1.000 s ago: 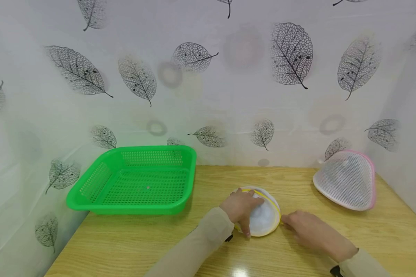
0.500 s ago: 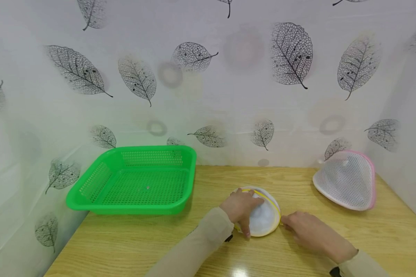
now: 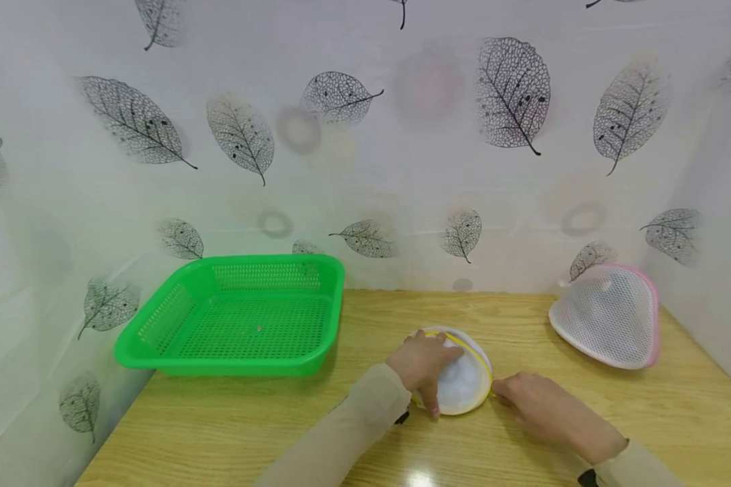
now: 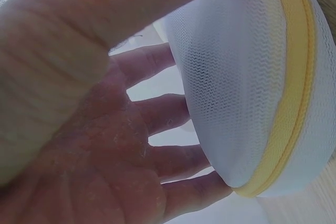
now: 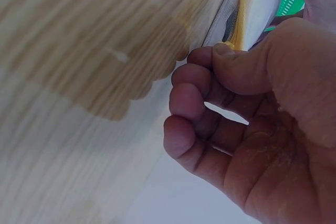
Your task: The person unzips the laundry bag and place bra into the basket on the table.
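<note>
A white mesh laundry bag [image 3: 463, 385], round with a yellow zipper [image 3: 480, 355], lies on the wooden table in the head view. My left hand [image 3: 423, 365] spans it from the left and holds it, thumb on the near side and fingers along the far side. In the left wrist view the fingertips touch the mesh beside the yellow zipper band [image 4: 291, 77]. At the bag's right edge, my right hand [image 3: 536, 406] pinches the zipper pull [image 5: 228, 44] between thumb and index finger. Most of the pull is hidden by those fingertips.
A green perforated plastic basket [image 3: 219, 368] stands at the left, with a tiny speck on its floor. Another mesh laundry bag [image 3: 609, 318], edged in pink, lies at the far right. Behind the table [image 3: 402, 304] hangs a leaf-print curtain [image 3: 402, 176].
</note>
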Tool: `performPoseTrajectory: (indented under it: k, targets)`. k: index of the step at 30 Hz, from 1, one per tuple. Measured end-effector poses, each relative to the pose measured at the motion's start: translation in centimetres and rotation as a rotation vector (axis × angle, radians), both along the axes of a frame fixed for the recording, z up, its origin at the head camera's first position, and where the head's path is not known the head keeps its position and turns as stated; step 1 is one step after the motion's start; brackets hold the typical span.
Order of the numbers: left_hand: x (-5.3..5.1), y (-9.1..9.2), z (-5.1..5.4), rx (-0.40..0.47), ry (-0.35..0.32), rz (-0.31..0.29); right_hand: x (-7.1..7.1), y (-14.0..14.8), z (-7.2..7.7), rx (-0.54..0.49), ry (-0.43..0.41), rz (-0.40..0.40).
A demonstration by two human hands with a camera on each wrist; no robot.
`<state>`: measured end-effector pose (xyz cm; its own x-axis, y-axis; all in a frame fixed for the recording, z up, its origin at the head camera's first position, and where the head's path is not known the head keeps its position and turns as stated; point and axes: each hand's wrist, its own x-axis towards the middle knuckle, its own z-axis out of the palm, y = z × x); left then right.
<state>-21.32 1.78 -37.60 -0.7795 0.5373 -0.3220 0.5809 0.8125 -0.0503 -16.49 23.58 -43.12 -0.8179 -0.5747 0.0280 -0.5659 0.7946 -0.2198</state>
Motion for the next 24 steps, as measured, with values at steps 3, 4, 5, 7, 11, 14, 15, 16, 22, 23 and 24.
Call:
performPoseTrajectory:
  k: [3, 4, 5, 7, 11, 14, 15, 16, 22, 23, 24]
  targets:
    - [0.0, 0.0, 0.0, -0.006, 0.000, 0.004, 0.1, -0.1, 0.0, -0.005, 0.007, 0.002]
    - [0.0, 0.0, 0.0, -0.008, 0.000, 0.003, 0.1, -0.1, 0.0, -0.007, 0.010, 0.003]
    - [0.0, 0.0, 0.0, -0.012, -0.001, 0.002, 0.1, -0.1, 0.0, -0.010, 0.013, 0.005]
    - [0.0, 0.0, 0.0, -0.013, -0.007, -0.001, 0.2, -0.1, 0.0, -0.013, 0.012, 0.009]
    - [-0.2, -0.3, -0.1, 0.020, -0.036, -0.021, -0.1, 0.2, 0.1, -0.039, -0.017, 0.016]
    - [-0.4, -0.9, -0.2, 0.062, -0.060, -0.049, -0.5, 0.3, 0.1, -0.091, -0.037, 0.006]
    - [-0.4, -1.1, -0.2, 0.076, -0.073, -0.053, -0.6, 0.4, 0.1, -0.111, -0.040, 0.002]
    - [-0.5, -1.3, -0.1, 0.091, -0.083, -0.057, -0.7, 0.4, 0.1, -0.135, -0.032, -0.005]
    - [-1.4, -2.1, 0.0, 0.218, -0.137, -0.097, -1.9, 0.9, 0.8, -0.227, 0.062, -0.035]
    - [-1.6, -2.2, -0.1, 0.238, -0.139, -0.107, -2.1, 0.9, 0.9, -0.232, 0.081, -0.036]
    - [-1.8, -2.4, -0.1, 0.259, -0.141, -0.117, -2.2, 0.9, 1.0, -0.234, 0.096, -0.044]
